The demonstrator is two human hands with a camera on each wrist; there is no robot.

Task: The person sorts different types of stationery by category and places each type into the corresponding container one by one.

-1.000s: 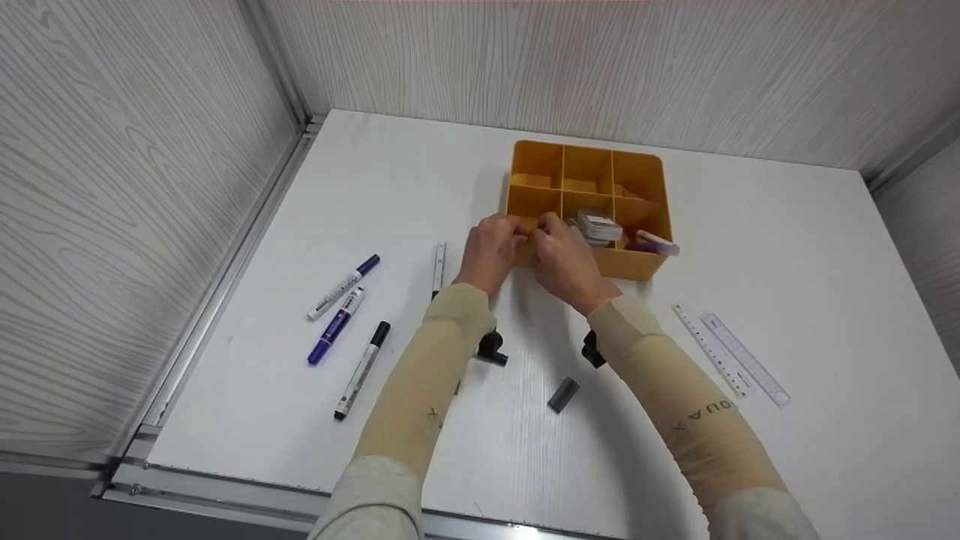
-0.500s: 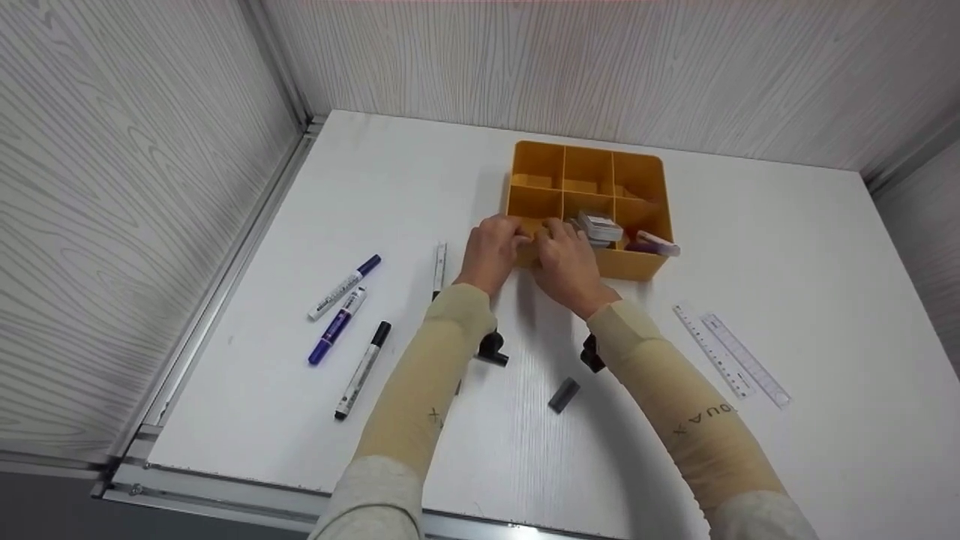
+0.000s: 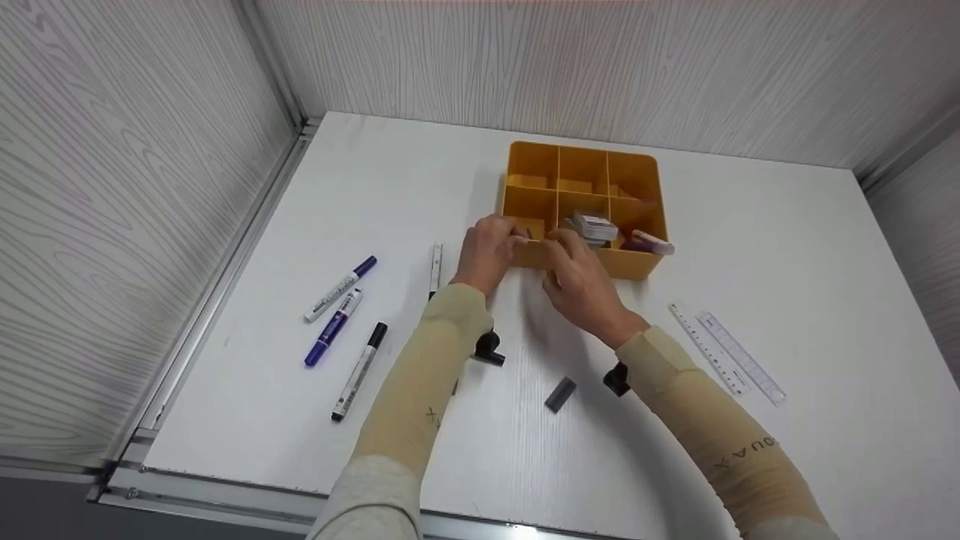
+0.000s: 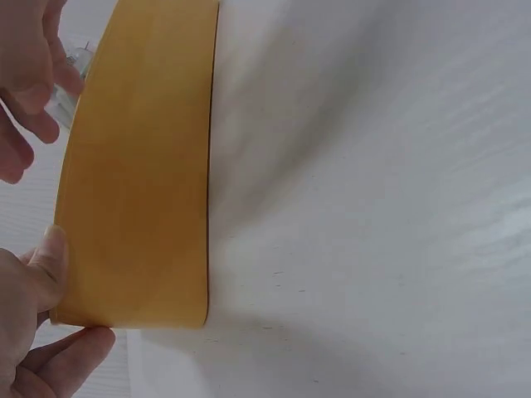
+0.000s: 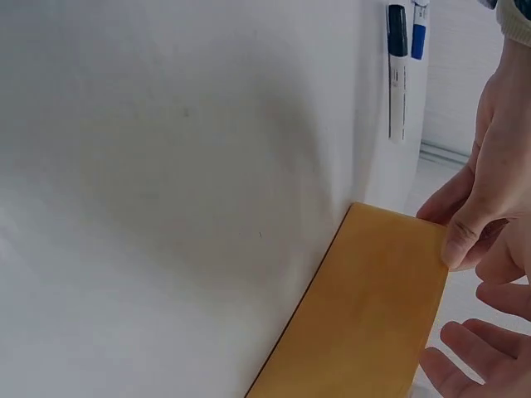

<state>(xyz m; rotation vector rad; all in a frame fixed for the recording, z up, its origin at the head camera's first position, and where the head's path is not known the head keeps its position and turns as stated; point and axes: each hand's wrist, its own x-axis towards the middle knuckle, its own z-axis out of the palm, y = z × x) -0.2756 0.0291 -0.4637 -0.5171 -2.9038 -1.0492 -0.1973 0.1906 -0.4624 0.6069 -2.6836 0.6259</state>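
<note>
A yellow-orange six-compartment organizer box (image 3: 626,264) stands toward the back of the white table. My left hand (image 3: 487,251) grips its front left corner; in the left wrist view the thumb (image 4: 51,253) lies against the front wall and a finger reaches round the side. My right hand (image 3: 585,285) is at the front rim, right of the left hand. In the right wrist view its fingers (image 5: 473,348) are loosely bent with nothing between them. Clear-topped small cases (image 3: 595,227) sit in the front middle compartment, and a purple and whitish item (image 3: 649,242) leans out of the front right one.
Several markers lie left of the arms, among them a black-capped marker (image 3: 360,371) and a purple marker (image 3: 334,328). Two clear rulers (image 3: 742,358) lie at the right. A dark grey block (image 3: 560,394) lies between the forearms. A wood-grain panel (image 3: 150,187) bounds the left side.
My right hand has drawn away from the front left compartment, shifting right and toward me. The left hand stays at the box corner. The head view has shifted slightly.
</note>
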